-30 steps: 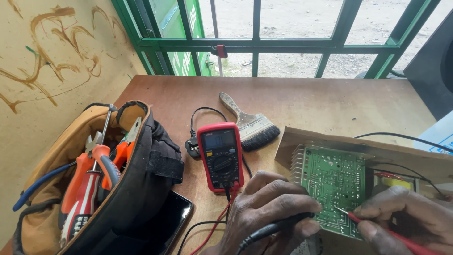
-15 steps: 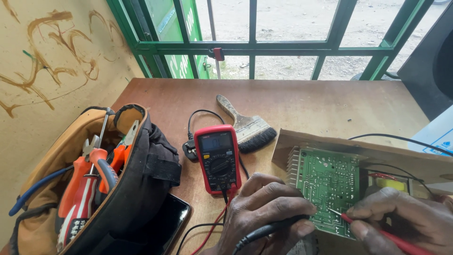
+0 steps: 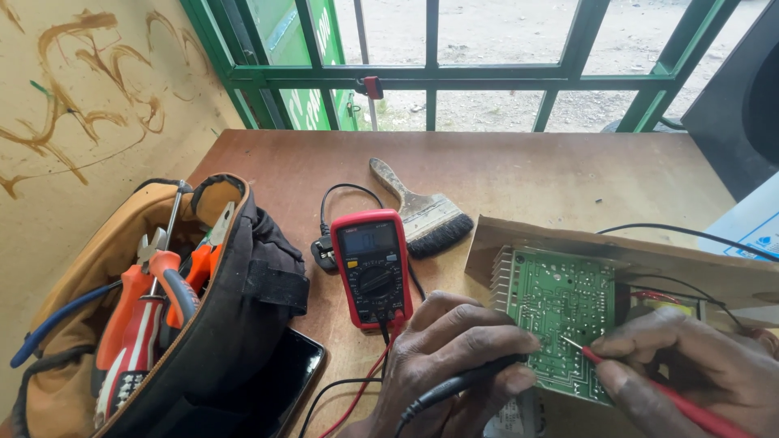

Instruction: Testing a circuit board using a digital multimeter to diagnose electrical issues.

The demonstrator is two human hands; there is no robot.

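The head view shows the right hand (image 3: 690, 361) pinching the red probe (image 3: 649, 385), its tip now a bit lower on the green board (image 3: 560, 304) than before. The left hand (image 3: 454, 357) still grips the black probe (image 3: 462, 381) just beside it, so the checking goes on

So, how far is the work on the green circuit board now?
Done: the red digital multimeter lies on the brown wooden table, its display lit and its leads plugged in, and the green circuit board lies exposed. In hand: the left hand holds the black probe at the board's edge, and the right hand touches the red probe tip to the board. Left: cannot tell; the display is too small to read.
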